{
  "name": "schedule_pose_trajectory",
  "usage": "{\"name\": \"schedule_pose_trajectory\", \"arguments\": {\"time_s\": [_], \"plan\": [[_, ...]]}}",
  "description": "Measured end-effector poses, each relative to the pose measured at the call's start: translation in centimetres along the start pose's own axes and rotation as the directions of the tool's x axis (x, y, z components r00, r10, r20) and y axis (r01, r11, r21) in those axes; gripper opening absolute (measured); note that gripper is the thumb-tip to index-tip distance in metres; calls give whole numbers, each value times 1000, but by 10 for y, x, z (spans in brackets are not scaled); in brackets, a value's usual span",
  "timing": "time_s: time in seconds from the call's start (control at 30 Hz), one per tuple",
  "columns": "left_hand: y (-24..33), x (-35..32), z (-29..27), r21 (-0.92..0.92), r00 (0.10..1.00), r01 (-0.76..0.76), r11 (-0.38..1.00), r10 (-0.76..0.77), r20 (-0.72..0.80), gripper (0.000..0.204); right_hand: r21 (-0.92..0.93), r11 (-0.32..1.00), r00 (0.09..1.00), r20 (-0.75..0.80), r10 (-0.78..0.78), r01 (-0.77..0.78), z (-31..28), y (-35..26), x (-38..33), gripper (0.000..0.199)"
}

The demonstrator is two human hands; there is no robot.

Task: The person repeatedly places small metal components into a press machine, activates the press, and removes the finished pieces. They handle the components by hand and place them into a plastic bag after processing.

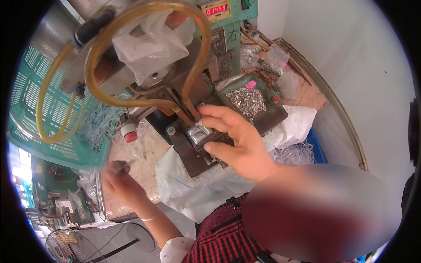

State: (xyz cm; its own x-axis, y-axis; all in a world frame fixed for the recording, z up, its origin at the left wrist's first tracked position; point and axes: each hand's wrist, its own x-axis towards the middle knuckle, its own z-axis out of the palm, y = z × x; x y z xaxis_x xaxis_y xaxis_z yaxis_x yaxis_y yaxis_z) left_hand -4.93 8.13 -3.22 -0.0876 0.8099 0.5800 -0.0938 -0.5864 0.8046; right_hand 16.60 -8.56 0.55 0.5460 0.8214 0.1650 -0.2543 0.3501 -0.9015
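One shiny metal block (pixel 198 135) sat in the dark fixture (pixel 190 162) of the press, just left of the right hand (pixel 239 142). Its upper right corner lay near the fingertips and its lower right edge near the thumb, with the fingers (pixel 221 115) above and the thumb (pixel 221 151) below standing moderately wide apart. I could not tell whether they pinched anything small between them.

The left hand (pixel 119 182) was well apart from the block, its fingers bent; blur hid whether they held something. One pale band (pixel 149 216) circled that wrist.

One looped amber hose (pixel 90 79) came down close to the block. Beyond the right hand stood one green tray (pixel 269 115) with many metal bits (pixel 246 101), too many to count, and one pink scrap (pixel 250 84). One red-and-white knob (pixel 129 132) was left of the fixture. One white sheet (pixel 184 186) hung over the counter (pixel 115 206). Farther out were one green basket (pixel 33 103), one blue bin (pixel 316 147) and one fan (pixel 72 247).
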Motion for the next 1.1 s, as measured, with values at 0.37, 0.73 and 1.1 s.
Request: {"name": "schedule_pose_trajectory", "arguments": {"time_s": [0.37, 0.73, 1.1], "plan": [[47, -53, 83, -60, 441, -726, 685, 532, 723, 28, -860, 505, 970, -58, -234, 70, -147, 37, 0, 27], [55, -51, 78, -45, 452, -619, 784, 402, 796, 21, -970, 223, 965, 37, -259, 97, -150, 42, -3, 18], [31, -74, -8, 476, 855, -513, 714, 377, 357, 26, -947, 322, 883, -149, -445, 2, -144, 56, -1, 9]]}}
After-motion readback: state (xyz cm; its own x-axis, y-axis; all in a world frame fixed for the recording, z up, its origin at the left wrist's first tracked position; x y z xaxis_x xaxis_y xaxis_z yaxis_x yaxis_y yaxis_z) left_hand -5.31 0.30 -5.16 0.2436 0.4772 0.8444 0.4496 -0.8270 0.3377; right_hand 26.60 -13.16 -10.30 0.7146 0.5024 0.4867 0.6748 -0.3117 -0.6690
